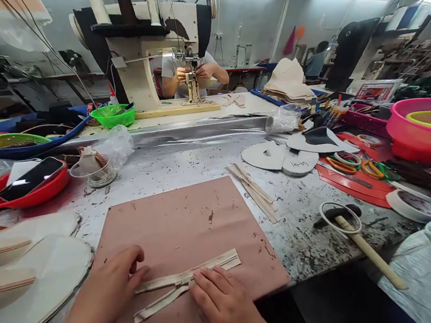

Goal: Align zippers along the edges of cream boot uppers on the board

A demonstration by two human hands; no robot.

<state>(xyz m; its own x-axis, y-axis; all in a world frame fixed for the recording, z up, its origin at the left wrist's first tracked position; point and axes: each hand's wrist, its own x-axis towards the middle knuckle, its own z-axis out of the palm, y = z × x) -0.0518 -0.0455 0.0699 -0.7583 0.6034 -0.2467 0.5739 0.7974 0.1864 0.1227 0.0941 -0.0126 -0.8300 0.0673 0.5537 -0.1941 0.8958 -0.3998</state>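
Observation:
A cream zipper (219, 260) lies on a brownish-pink board (167, 213), its two tapes parted toward the left and joined at the right. My right hand (223, 300) rests flat on the joined part, fingers side by side and pressing it against the board; its thumb is hidden. Near the end of the upper tape is my left hand (119, 276), with bent fingers and a gap between index finger and thumb. Its thumb is beside or touching that tape end; contact is unclear. The slider sits where the tapes meet, left of my right hand.
Thin cream strips (256, 193) lie right of the board. Padded white pieces (52, 268) are at left, a hammer (369, 253) and tape rolls (413, 205) at right. Scissors (341, 164) lie farther back. Behind stands a sewing machine (134, 77), with a person's hands (205, 71) at it.

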